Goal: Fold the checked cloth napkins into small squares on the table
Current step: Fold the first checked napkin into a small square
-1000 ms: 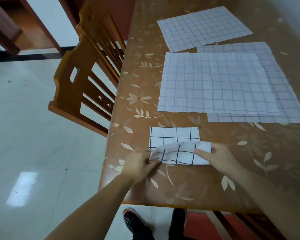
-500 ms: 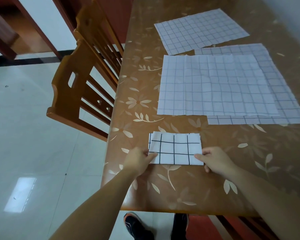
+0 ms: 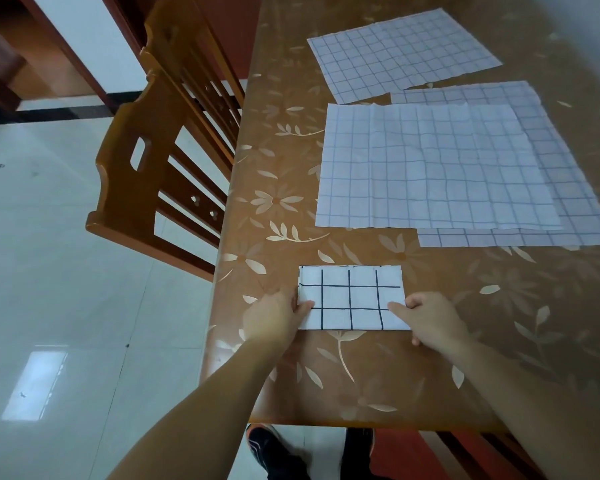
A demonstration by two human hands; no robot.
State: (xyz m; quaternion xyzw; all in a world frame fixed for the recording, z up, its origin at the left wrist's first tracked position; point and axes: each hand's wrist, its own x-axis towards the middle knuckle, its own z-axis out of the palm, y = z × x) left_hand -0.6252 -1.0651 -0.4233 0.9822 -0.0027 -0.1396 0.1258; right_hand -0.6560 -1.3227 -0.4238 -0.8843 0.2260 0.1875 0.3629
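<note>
Item: folded napkin (image 3: 352,297), near edge of desk (image 3: 465,341). A second ago its front half was lifted; now laid flat as a rectangle. Left hand (image 3: 274,317) and right hand (image 3: 430,318) press its short ends, fingers (image 3: 397,307) extended. One fold likely remains. Unfolded napkins (image 3: 430,168) lie beyond.

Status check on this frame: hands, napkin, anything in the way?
Left hand and right hand press the folded napkin flat at its ends. Three unfolded napkins lie beyond. Nothing in the way.
</note>
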